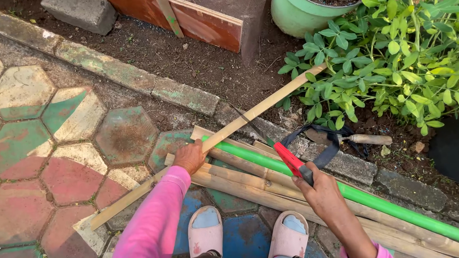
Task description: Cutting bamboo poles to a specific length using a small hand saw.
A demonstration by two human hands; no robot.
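Right now the right hand (pixel 322 192) is wrapped fully closed around the dark grip of a red-handled hand saw (pixel 290 160), low and right of frame centre. Its thin blade (pixel 254 127) runs up-left from the handle and meets the bamboo slat (pixel 209 145) near mid-frame (exact contact point is hard to see, blade is edge-on). The left hand (pixel 189 157), in a pink sleeve (pixel 154 225), presses down on the slat, fingers curled over it, pinning it where it crosses the green pipe (pixel 343 191) and the stack of bamboo strips (pixel 251 181).

Risks, as a judgement: the left hand sits close to the blade line, so a skipping or jumping stroke could run into the fingers. The slat rests on a round pipe and loose strips, so it could roll or twist under sawing pressure and pinch the blade. Feet in open pink sandals (pixel 205 231) lie just below the stack, where a cut-off end or a slipped saw could land.

Orientation: the slat's long axis runs diagonally, lower left to upper right, with the far end poking into the leafy green plants (pixel 389 52) at upper right and the near end on the painted hexagonal pavers (pixel 47 150) at lower left. A garden trowel (pixel 362 138) lies near the stone kerb (pixel 182 95), right of the saw.
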